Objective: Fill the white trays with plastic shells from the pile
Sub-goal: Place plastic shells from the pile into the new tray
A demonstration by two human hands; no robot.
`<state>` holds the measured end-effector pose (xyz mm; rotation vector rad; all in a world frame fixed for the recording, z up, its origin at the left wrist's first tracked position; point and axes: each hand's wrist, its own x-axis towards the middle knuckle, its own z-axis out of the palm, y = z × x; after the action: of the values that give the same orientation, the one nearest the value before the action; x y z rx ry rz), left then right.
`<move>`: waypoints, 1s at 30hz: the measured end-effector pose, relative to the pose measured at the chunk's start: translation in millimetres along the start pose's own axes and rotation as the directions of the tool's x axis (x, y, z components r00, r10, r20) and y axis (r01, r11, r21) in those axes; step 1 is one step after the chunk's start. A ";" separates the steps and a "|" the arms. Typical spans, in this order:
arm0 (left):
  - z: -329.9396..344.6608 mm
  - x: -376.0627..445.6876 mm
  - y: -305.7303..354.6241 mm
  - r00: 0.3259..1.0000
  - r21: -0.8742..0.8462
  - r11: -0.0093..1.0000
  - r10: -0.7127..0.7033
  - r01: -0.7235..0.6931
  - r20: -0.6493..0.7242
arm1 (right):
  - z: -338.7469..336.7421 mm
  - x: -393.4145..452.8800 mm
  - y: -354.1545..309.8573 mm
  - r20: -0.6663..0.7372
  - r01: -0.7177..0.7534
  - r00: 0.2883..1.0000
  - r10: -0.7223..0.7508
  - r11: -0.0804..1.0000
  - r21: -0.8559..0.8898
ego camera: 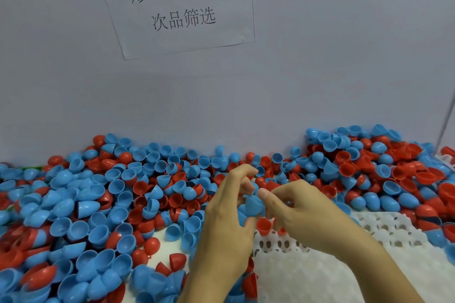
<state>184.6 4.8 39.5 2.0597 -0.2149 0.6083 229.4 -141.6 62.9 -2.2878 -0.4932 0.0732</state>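
A big pile of blue and red plastic shells [103, 204] covers the table from the left edge to the far right. A white tray [320, 273] with round holes lies at the lower right, partly under my arms. My left hand [226, 224] and my right hand [298, 209] meet above the tray's far edge. Between them they hold a blue shell [253, 205]: my right thumb and fingers pinch it, and my left fingers curl round it from below. A red shell [263, 225] sits in the tray just under the hands.
A grey wall [320, 81] stands right behind the pile, with a paper sign [179, 5] taped to it. Shells are heaped highest at the back right [357, 145]. A small patch of white surface [167, 248] shows left of my left wrist.
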 end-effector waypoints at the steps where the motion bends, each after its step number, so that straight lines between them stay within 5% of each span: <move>1: 1.3 0.3 0.7 1.000 0.010 1.000 0.009 -0.009 0.010 | -0.2 0.4 0.3 0.001 -0.023 1.000 0.023 1.000 0.011; 8: -0.8 -0.7 -2.0 0.993 -0.196 0.977 -0.062 0.081 0.100 | -9.8 -1.0 5.5 -0.140 -0.034 0.988 0.058 0.985 0.167; 12: -4.3 6.5 -2.7 0.934 -0.438 0.828 -0.343 0.350 0.098 | -9.8 -1.4 3.8 -0.142 0.004 0.990 0.021 0.985 0.172; 15: -5.9 7.2 -6.5 0.899 -0.527 0.733 -0.400 0.431 0.180 | -7.5 -1.0 1.0 -0.150 0.042 0.988 -0.025 0.992 0.115; 21: -2.2 5.6 -14.3 0.887 -0.500 0.737 -0.429 0.454 0.173 | -0.8 -1.1 3.5 -0.148 0.097 0.983 -0.110 0.991 -0.095; 30: -4.9 6.9 -10.2 0.874 -0.571 0.666 -0.420 0.480 0.245 | -8.1 -5.5 -4.4 -0.052 0.198 0.979 -0.199 0.980 -0.022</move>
<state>192.8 15.1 37.4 1.4055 0.0542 0.0925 224.5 -146.5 71.1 -2.2384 -0.6933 -0.0919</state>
